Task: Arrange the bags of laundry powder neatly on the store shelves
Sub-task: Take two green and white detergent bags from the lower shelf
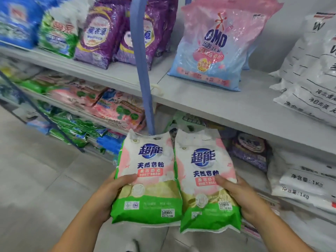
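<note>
The left hand (107,195) grips the left bag (147,180) of laundry powder by its outer edge, thumb curled over the front and the other fingers hidden behind it. The right hand (243,197) holds the right bag (205,184) the same way, thumb lying across the printed panel, fingers out of sight behind. The two bags are alike, white and pink with a green bottom band, each with a small price sticker. They stand upright side by side, inner edges touching, the right one sitting slightly lower.

Both bags are held in front of the shelf unit, just below the grey shelf board (209,95) and near the foot of the blue post (143,70). On that board, right of the post, a pink and blue bag (216,44) leans back; further right lie white sacks (309,84), cut off by the frame edge. Left of the post stand purple bags (101,31), then a green bag (58,31) and a blue bag (16,20), all blurred. Below the board, the stock behind the held bags is partly hidden, and the piles to the left are too smeared to read.
</note>
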